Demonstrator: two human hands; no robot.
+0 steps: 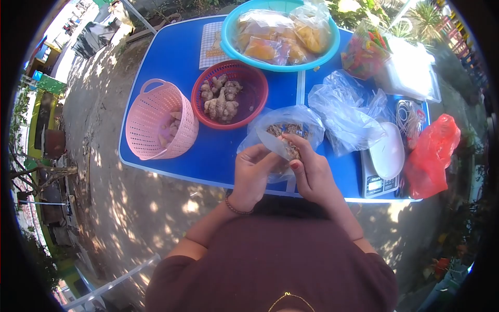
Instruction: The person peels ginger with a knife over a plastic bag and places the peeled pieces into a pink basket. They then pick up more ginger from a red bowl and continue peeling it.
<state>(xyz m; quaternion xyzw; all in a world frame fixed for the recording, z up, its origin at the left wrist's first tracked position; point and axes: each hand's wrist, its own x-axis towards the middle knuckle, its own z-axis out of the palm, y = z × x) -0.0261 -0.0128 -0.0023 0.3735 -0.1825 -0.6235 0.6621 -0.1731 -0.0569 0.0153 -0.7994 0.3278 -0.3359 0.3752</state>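
My left hand and my right hand meet over an open clear plastic bag at the table's near edge. Brown peelings or scraps show inside the bag. A broad pale blade, seemingly a knife, slants up and left from my right fingers, which are closed. The left fingers are bent in a pinch beside the blade; whatever they hold is hidden. Beyond my hands, a red basket holds knobbly ginger. Pale pieces lie in a pink basket to the left.
On the blue table, a turquoise basin holds several bagged yellow-orange items. Rightward are a crumpled clear bag, a kitchen scale with a white dish, a red plastic bag, and a colourful filled bag.
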